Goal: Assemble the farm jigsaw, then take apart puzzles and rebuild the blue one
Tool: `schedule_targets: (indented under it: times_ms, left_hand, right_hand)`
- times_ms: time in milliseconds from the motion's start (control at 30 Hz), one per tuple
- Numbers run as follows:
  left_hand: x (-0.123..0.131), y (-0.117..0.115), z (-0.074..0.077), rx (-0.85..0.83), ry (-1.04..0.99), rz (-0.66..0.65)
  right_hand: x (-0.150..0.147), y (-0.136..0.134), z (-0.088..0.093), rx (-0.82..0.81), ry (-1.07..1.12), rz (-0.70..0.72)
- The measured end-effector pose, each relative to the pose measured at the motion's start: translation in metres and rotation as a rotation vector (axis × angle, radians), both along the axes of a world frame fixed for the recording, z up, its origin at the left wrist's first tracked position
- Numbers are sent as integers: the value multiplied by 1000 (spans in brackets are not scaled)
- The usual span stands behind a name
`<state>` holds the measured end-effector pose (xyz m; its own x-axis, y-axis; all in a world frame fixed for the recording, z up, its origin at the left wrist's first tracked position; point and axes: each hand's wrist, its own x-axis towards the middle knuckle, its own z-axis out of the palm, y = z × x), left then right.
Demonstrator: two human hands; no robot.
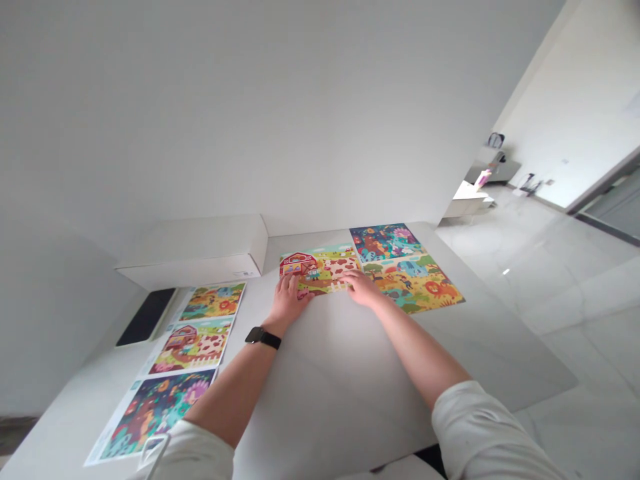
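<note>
Flat on the white table lies a farm-picture puzzle (325, 259) with a red barn and a spotted cow. My left hand (290, 299) rests on its lower left corner, fingers stretched out, and a black watch (263, 337) is on that wrist. On the lower right part of the same picture lies my right hand (361, 287), its fingers extended and touching the surface. Neither hand grips anything that I can see. To the right, a savanna-animal picture (420, 283) adjoins the farm picture, and a dark blue forest-animal picture (385, 241) lies behind it.
On the left of the table (320, 387) lie printed sheets: a savanna print (213, 301), a farm print (191, 343) and a dark forest print (157, 410). Beside them is a black-screened tablet (147, 317). A long white box (200, 247) stands against the wall.
</note>
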<state>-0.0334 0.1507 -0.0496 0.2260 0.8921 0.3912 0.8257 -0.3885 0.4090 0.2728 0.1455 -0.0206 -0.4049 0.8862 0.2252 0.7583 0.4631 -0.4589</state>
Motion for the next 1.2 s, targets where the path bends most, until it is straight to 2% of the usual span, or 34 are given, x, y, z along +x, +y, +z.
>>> schedule_targets:
  times_ms: [267,400,467,567,633,733,833,900,1000,1100,1200]
  left_hand:
    - [4,13,9,-14,-86,-27]
    - [-6,8,23,-65,-164,-106]
    - [-10,0,32,-77,-199,-101]
    - [-11,-23,45,-53,-240,-82]
    - [-8,-45,54,-85,-290,-132]
    - [-1,-84,65,-262,-424,-211]
    - [6,-123,72,-455,-545,-272]
    - [10,-144,72,-574,-621,-298]
    - [16,-164,63,-645,-684,-244]
    - [20,-172,53,-606,-639,-193]
    - [21,-176,48,-588,-572,-212]
  right_hand:
    - [5,9,-5,16,-17,-27]
    - [3,10,-2,12,-42,-29]
    - [-1,7,3,17,-54,-40]
    - [-8,-8,14,53,-22,-73]
    - [-13,-26,23,50,44,-75]
    - [-19,-61,35,-95,171,-59]
    - [-26,-98,38,-246,295,-48]
    - [-33,-119,34,-333,382,-15]
    - [-46,-143,22,-451,505,13]
    - [-57,-158,10,-427,562,-54]
    - [-61,-164,4,-364,546,-110]
